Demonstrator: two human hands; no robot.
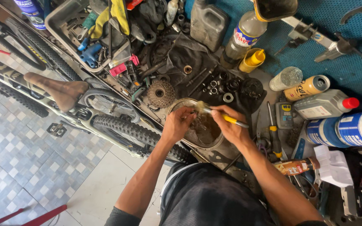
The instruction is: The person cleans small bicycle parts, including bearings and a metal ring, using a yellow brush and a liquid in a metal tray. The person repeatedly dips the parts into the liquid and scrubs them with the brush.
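Bicycle saddle (57, 90), cassette (161, 93), grey jug (208, 23).

Yellow-handled brush (225, 117) with pale bristles, gripped over murky brown liquid in a round metal bowl (197, 140). Brown leather bicycle saddle (57, 89) at left, black knobby tyre (135, 134) beside it. Grey-and-white checkered floor tiles (13, 167) near left. Teal mesh mat (332, 25) far right. Grey plastic bottle with red cap (325, 104), blue-and-white cylindrical cans (344, 129), yellow squat bottle (252, 60), dull silver toothed cassette (161, 93).
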